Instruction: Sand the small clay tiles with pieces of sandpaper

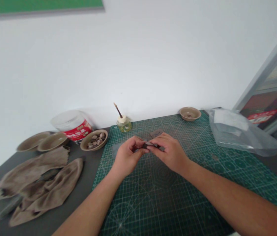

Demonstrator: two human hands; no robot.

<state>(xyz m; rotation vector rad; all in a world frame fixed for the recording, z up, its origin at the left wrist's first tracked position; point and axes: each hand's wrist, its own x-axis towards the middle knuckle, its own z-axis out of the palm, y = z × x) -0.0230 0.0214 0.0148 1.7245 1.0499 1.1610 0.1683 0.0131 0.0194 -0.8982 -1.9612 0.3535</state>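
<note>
Between my two hands is a small dark, flat piece (149, 144), pinched from both sides; its kind is too small and blurred to tell. My left hand (129, 155) grips its left end with thumb and fingers. On its right end, my right hand (171, 151) is closed in the same way. Both hands are over the green cutting mat (138, 200). Just behind my fingers lies a flat brownish-grey piece (156, 133), partly covered by the right hand. A greyish translucent sheet (115, 149) shows beside the left hand.
A glass jar with a brush (124, 124) stands behind the hands. On the left are a bowl of stones (95, 140), two stacked bowls (33, 141), a red-labelled tub (75, 126) and crumpled brown cloths (54, 193). Back right: a small bowl (189, 113) and clear plastic bag (239, 131).
</note>
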